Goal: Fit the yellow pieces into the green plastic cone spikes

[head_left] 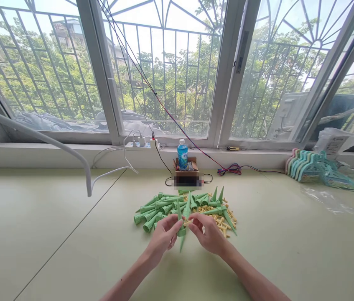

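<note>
**Hand Positions at the Spike and Peg Heap**

At the left, we note a white tube (pixel 85 171) reaching over the pale green table (pixel 54 251). Further right, at the far side, a white power strip (pixel 137 145) lies on the ledge. Below it, on the table, we find a heap of green spikes (pixel 164 205).

Near the middle, our left hand (pixel 164 234) holds one green spike (pixel 179 214), tip up, its fingers closed around the lower part. Beyond the hands, a blue bottle (pixel 182 155) stands upright at an open cardboard box (pixel 187 172).

To the right of the held spike, our right hand (pixel 208 234) brings its fingertips together on a small yellow peg (pixel 187 223), just beside that spike; we cannot tell whether the two parts touch. Loose yellow pegs (pixel 223 228) lie beyond this hand.

At the far right, we see a coiled cable (pixel 230 169), then pastel hangers (pixel 306 165).
</note>
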`<act>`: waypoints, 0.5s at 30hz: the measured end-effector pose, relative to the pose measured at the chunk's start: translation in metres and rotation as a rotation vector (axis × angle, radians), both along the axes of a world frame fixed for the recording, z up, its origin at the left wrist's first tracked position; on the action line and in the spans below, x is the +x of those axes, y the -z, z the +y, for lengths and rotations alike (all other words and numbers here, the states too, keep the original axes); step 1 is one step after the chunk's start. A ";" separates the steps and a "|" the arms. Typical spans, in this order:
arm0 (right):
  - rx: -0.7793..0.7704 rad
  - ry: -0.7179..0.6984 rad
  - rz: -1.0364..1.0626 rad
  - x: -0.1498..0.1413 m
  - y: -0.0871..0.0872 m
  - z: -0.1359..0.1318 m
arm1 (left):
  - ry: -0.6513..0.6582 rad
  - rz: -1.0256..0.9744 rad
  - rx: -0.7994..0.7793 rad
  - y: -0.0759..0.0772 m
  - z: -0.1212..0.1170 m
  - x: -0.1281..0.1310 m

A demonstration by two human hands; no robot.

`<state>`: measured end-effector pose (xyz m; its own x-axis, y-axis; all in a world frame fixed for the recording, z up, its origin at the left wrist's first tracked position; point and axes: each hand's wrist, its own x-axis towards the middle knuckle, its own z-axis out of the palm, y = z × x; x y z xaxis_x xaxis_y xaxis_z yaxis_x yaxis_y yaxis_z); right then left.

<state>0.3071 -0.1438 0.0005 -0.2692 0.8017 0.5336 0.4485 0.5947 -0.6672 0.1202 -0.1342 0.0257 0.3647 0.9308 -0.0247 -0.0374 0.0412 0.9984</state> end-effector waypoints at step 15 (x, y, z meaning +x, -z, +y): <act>0.016 0.027 -0.066 0.001 0.001 0.000 | 0.033 -0.008 0.049 0.006 0.001 0.001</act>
<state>0.3080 -0.1440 -0.0003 -0.2827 0.8006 0.5283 0.5076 0.5921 -0.6258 0.1208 -0.1336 0.0199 0.3951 0.9183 0.0235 -0.0448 -0.0062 0.9990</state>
